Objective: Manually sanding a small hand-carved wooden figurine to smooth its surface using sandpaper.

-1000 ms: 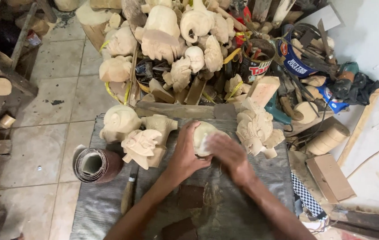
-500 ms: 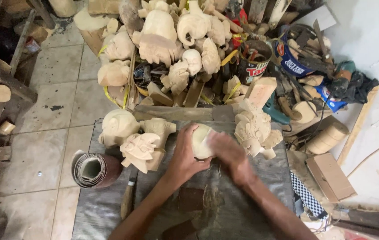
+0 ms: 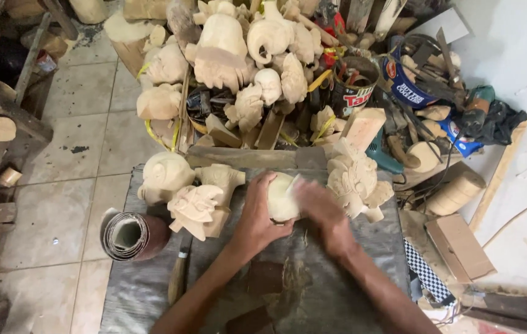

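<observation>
At the far left of the view, well away from the pale wood carving (image 3: 283, 196), grey floor tiles (image 3: 84, 142) run beside a rough timber frame (image 3: 4, 117). Nearer the carving, a roll of sandpaper (image 3: 128, 235) lies on its side on the grey cloth (image 3: 146, 291) that covers the worktop, its open end toward the camera. Just right of the roll, a wooden-handled tool (image 3: 178, 277) lies along the cloth. Above it, left of the carving, stand two unfinished figure heads (image 3: 180, 185), the same pale bare wood.

The left hand (image 3: 256, 213) wraps the carving from its left side, fingers curled over the top, a closed grip on the piece. The carving sits at the middle of the cloth, near its far edge. It is a rounded, egg-like lump, smooth and cream-coloured, unpainted; its long axis runs roughly away from the person, the narrower end pointing to the heap beyond. The right hand (image 3: 320, 209) presses on the carving's right side; it is blurred, and whether it clasps the wood or something small against it cannot be told.

Right of the carving a larger ornate carved piece (image 3: 356, 182) rests on the cloth. Beyond the carving, a heap of carved figures (image 3: 238, 55), offcuts and tins (image 3: 353, 86) is piled up. Far right lie a cardboard box (image 3: 458, 247) and a white wall (image 3: 523, 49).
</observation>
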